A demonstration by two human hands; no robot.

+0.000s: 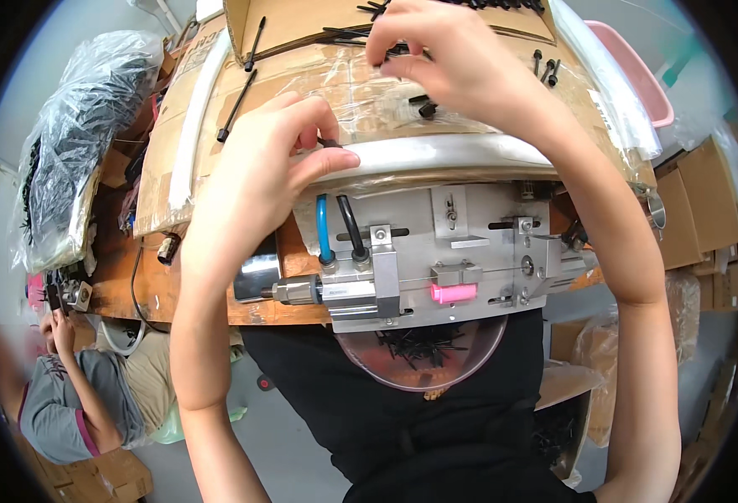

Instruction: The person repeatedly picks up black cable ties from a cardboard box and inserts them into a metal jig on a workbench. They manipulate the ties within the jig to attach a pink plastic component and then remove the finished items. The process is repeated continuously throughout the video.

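Observation:
My left hand (pixel 277 159) is closed in a pinch beside the whitish padded strip (pixel 444 153). A dark bit shows between its fingers, too small to name. Over the cardboard, my right hand (pixel 440 59) is curled shut, with black pieces at its fingertips; which of them it holds is hidden. Just below it lies a short black knobbed part (pixel 426 107). Left of my hands rest two long thin black rods with knobbed ends (pixel 236 107). In front of me stands a metal fixture (pixel 436 218) with a pink piece (pixel 454 292) in it.
A clear bowl (pixel 352 352) of black parts sits under the fixture. Blue and black hoses (pixel 324 228) rise from its left side. An open carton (pixel 503 21) holds more black parts. Several short black parts (pixel 545 67) lie at right. A co-worker (pixel 75 394) sits at far left.

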